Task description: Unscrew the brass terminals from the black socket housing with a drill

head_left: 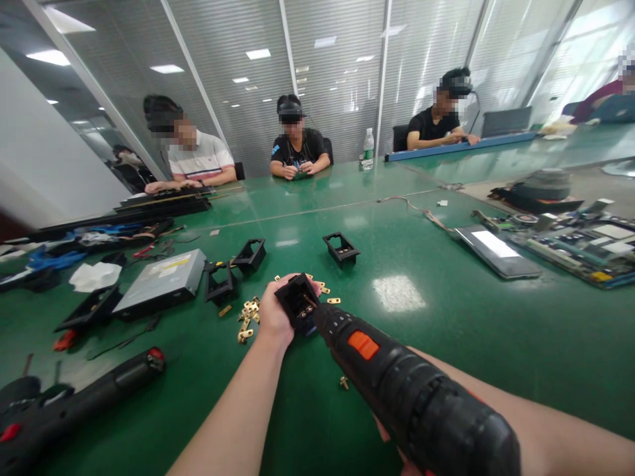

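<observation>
My left hand point(272, 314) is closed around a small black plastic socket housing point(298, 299), held tilted just above the green table point(446, 344). My right hand point(397, 456) is almost hidden behind the black electric screwdriver point(407, 393) it grips; the tool has an orange switch and its tip points into the housing. Several small brass contact pieces point(249, 316) lie scattered on the table around my left hand. Three more black housings point(341, 248) point(249, 255) point(220, 284) rest farther out.
A grey optical drive point(163, 281), white tissue point(94, 276), cables and a second black screwdriver point(84, 396) lie at the left. Circuit boards point(570, 241) and a dark panel point(496, 251) sit at the right. Several people sit along the far edge, near a water bottle point(368, 149).
</observation>
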`<state>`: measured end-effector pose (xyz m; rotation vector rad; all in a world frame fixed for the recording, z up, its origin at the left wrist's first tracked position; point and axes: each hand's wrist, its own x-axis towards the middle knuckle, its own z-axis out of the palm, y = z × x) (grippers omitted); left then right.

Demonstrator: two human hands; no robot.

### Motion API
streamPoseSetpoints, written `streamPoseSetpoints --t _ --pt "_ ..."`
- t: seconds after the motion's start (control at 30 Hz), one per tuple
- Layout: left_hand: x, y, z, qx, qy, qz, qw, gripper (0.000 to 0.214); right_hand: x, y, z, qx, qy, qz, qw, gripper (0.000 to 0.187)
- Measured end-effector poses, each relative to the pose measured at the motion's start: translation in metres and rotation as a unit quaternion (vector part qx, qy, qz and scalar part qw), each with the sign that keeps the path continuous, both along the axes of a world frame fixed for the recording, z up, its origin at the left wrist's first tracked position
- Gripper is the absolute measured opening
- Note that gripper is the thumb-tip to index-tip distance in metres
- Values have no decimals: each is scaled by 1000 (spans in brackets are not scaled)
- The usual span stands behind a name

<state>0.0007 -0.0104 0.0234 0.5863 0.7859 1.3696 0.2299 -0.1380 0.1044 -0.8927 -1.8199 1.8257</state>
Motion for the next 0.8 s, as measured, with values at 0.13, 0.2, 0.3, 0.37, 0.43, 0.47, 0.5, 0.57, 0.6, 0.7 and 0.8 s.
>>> streamPoseSetpoints --t 0.13,0.2,0.3,0.37,0.43,0.47,0.5,0.57,0.6,0.7,0.8 --pt "1 0 3 10 46 0 999 26 6 -12 -17 -13 -6 12 1000 38" --pt "0 -1 4 25 78 4 997 26 9 -14 -22 -17 -8 16 1000 40" --pt "0 -1 5 32 98 13 995 27 13 -15 -24 -19 -10 16 1000 39" --pt "0 -1 5 26 93 12 995 26 15 -17 -24 -19 -11 12 1000 38" --pt "-1 -1 4 14 82 8 996 25 17 -20 -23 -18 -11 5 1000 38" --pt "-1 -1 4 6 77 10 997 24 18 -22 -22 -17 -11 2 1000 37" --pt "-1 0 3 -1 72 16 997 24 18 -23 -22 -17 -11 -1 1000 36" --pt "-2 1 2 -15 68 36 997 22 19 -25 -23 -16 -10 -5 1000 35" --pt "-3 2 1 -21 69 41 997 22 19 -24 -23 -15 -10 -6 1000 35" --pt "-4 3 0 -27 77 30 996 22 17 -21 -25 -15 -7 -1 1000 36" --pt "-6 4 -1 -21 76 24 997 22 12 -16 -27 -15 -3 8 1000 35"
